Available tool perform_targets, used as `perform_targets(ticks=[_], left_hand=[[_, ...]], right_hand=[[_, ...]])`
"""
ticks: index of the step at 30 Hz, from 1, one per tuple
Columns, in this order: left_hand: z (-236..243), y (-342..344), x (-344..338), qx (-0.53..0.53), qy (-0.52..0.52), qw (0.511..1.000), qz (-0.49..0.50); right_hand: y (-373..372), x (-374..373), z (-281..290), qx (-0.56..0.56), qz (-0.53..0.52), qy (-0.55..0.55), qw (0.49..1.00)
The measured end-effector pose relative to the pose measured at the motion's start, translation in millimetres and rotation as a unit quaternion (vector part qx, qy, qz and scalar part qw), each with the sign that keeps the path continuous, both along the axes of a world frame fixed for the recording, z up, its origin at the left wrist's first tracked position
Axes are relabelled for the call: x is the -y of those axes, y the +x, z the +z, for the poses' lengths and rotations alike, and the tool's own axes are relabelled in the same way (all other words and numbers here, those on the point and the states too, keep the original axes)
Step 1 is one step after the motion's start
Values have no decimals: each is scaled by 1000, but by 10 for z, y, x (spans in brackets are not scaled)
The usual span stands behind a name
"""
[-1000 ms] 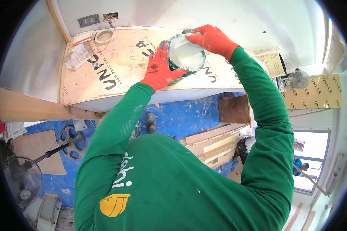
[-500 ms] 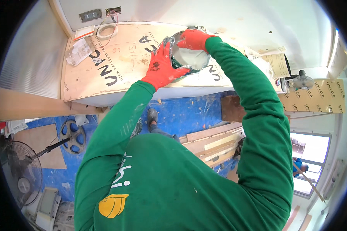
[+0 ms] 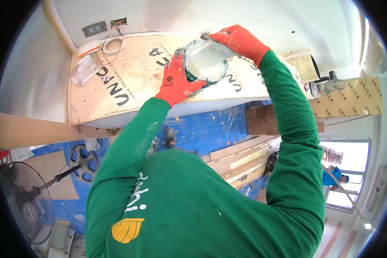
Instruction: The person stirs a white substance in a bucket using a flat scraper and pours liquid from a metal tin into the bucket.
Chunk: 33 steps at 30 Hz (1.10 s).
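Note:
A round bucket (image 3: 225, 71) of pale, milky-looking material stands on the board-covered counter, its rim smeared grey. My left hand (image 3: 176, 81), in a red glove with grey-stained fingertips, is closed against the bucket's near left side, thumb along the front and fingers up the side. Over the far right of the rim, my right hand (image 3: 241, 41), also red-gloved, has its fingers pinched together. A thin light edge and a dark tip show at those fingers, but what they hold is too small to tell.
A tape roll (image 3: 113, 45), a clear plastic packet (image 3: 86, 69) and loose wires lie at the counter's left. Wooden planks (image 3: 245, 161) are stacked on the blue floor. A standing fan (image 3: 28, 198) is at lower left. Another person (image 3: 332, 176) appears by the window.
My right hand has moved right and lifted off the bucket's inner edge to above its far rim, uncovering more of the contents. My left hand stays on the bucket, which sits slightly further left.

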<state>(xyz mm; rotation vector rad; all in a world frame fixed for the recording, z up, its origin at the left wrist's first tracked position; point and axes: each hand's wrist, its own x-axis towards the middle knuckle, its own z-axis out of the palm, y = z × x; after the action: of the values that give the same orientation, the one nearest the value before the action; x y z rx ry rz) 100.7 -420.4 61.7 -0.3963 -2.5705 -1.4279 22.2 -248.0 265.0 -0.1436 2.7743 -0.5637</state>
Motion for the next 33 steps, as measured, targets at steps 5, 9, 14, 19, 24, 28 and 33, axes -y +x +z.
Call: perform_targets(ticks=[5,9,14,19,24,28,33], left_hand=[[-8,-3,-12,6,15,1000,-7],[24,13,-13,24,31,999,-17],[82,61,-11,26,48,998,-18],[47,69,-6,4,18,1000,15],[39,15,-84,24,11,1000,-15],[29,52,-28,16,22,999,-16],[-86,-2,-44,-28,44,999,-5]], right_hand=[[-24,-3,-314,-162,173,105,966],[-79,113,-602,-115,243,141,953],[-228,208,-936,-41,249,180,951],[-435,332,-879,52,259,259,929],[-703,-268,-1201,-16,503,255,825],[-589,-539,-967,-25,358,75,930],[-160,-312,134,25,200,-1,980]])
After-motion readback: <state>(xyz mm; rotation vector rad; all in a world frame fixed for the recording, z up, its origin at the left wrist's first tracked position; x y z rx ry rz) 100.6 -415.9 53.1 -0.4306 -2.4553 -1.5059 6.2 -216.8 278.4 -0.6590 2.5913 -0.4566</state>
